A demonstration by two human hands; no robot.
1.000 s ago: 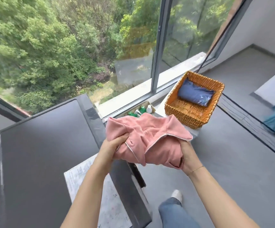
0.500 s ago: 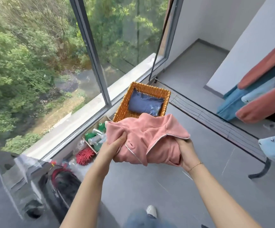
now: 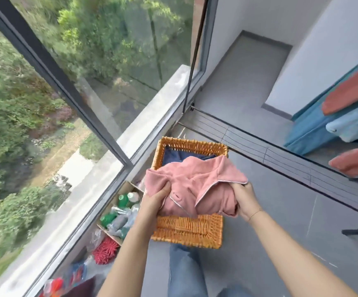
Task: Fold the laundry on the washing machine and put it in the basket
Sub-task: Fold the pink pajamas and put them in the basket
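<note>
The folded pink fleece garment with pale piping (image 3: 195,189) now hangs directly over the rectangular woven orange wicker basket (image 3: 187,231), which stands on the grey floor by the window. That puts the carry close to its end: judged from this, what remains is to lower the bundle in and let go.

Both hands have a closed grip on it. The left hand (image 3: 155,200) curls its fingers into the cloth at the basket's window side, thumb on top; the right hand (image 3: 243,197) clutches the opposite edge, fingers tucked under the fold.

Inside the basket, at its far end, a folded dark blue cloth (image 3: 171,155) already lies, partly hidden by the pink bundle.

1 second ago the bundle was held beside the dark washing machine top, with the basket well beyond it. Half a second ago the basket still lay past the garment. Now the machine is out of view and the basket's near rim shows below the hands.
</note>
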